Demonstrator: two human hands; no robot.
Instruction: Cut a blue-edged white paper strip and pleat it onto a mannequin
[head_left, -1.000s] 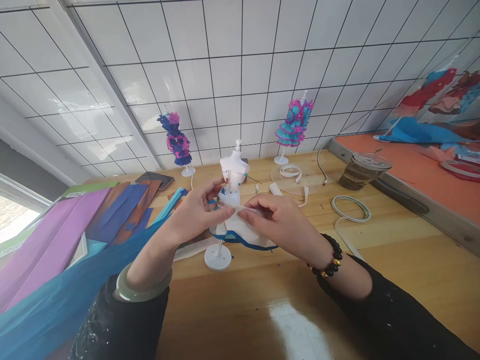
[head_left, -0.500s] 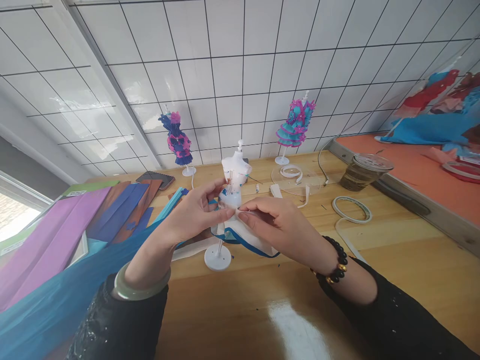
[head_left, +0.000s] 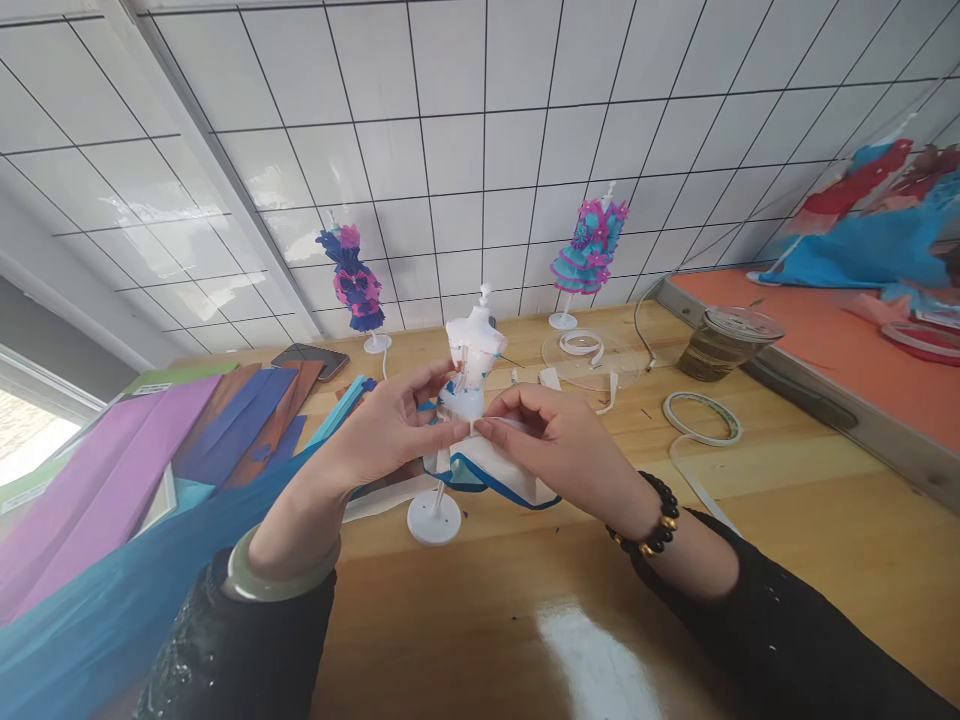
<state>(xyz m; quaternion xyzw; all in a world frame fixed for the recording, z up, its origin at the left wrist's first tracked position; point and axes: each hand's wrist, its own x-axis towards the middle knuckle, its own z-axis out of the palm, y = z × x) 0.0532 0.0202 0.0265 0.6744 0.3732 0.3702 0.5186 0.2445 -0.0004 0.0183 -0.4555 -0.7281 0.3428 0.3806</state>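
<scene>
A small white dress form (head_left: 475, 345), with blue and brownish specks on its torso, stands tilted on a round white base (head_left: 434, 517). Around its waist runs a white paper strip (head_left: 491, 450) with a blue edge, partly gathered into folds. My left hand (head_left: 401, 420) is closed at the form's left side, its thumb pressing the strip at the waist; some of its fingers are hidden behind the form. Thumb and index finger of my right hand (head_left: 559, 430) pinch the strip's upper edge, close to the left thumb tip.
Two dressed forms, one navy and pink (head_left: 356, 285), one turquoise and pink (head_left: 589, 250), stand by the tiled wall. Crepe paper sheets (head_left: 127, 450) lie left, near a phone (head_left: 311, 360). Right are a tape roll (head_left: 703, 418), a cup (head_left: 727, 343) and an orange ledge (head_left: 825, 340).
My right hand has shifted slightly left and up, with the strip still pinched. The dress form's top has tipped a little to the right. My left hand has hardly moved.
</scene>
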